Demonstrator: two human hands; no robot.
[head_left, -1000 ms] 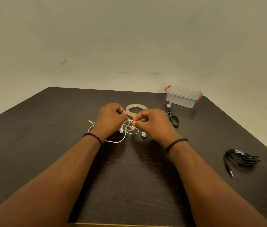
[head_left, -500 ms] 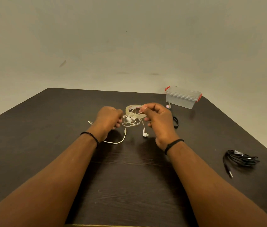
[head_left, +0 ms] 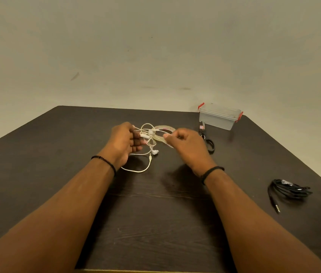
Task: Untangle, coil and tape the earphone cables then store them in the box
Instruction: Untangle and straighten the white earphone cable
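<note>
Holding the tangled white earphones (head_left: 148, 138) above the tabletop (head_left: 155, 213), the left hand (head_left: 123, 142) grips the bundle; right hand (head_left: 185, 143) pinches one strand, drawn rightward. Box (head_left: 219, 118) stands far right, nearer the right hand

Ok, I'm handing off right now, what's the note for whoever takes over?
Left hand grips the tangled white earphones; right hand pinches one strand, both lifted over the tape roll.
Black earphones lie bundled on the table at right; scissors beside the closed box.
Done: nothing taped or boxed.
Left: finish untangling white, coil, tape and box both.
</note>
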